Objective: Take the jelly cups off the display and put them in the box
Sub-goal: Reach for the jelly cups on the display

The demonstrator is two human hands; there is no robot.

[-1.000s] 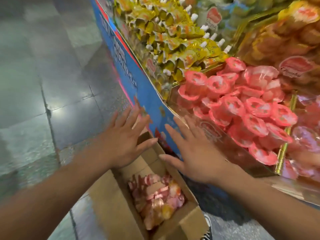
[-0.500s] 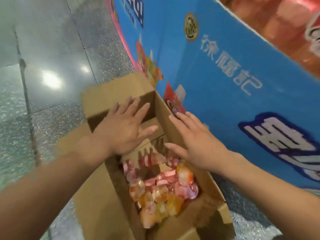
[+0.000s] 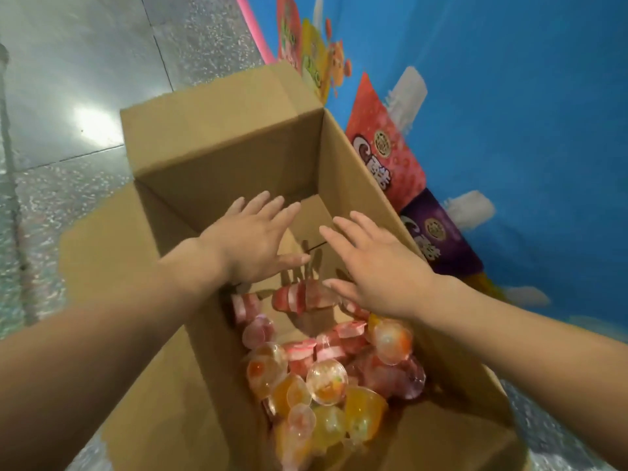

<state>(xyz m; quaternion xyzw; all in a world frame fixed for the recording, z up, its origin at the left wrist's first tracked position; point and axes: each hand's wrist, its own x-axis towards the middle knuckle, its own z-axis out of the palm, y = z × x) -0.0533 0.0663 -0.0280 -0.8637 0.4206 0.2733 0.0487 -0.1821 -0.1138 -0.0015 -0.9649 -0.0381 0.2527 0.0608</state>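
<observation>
So both hands, left hand [image 3: 253, 239] and right hand [image 3: 375, 266], hover spread flat and holding nothing over the box [image 3: 217, 144], jelly cups [image 3: 326, 372] piled at its near end.

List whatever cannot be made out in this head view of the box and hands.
All in the head view:
1. Display shelf and any cups on it: out of frame; only the blue display panel shows.
2. Count of jelly cups: piled over each other, some under the right hand, blurred.
3. Near end of the box: cut by the bottom edge.
4. Palm of the left hand: faces down, away from the camera.
</observation>
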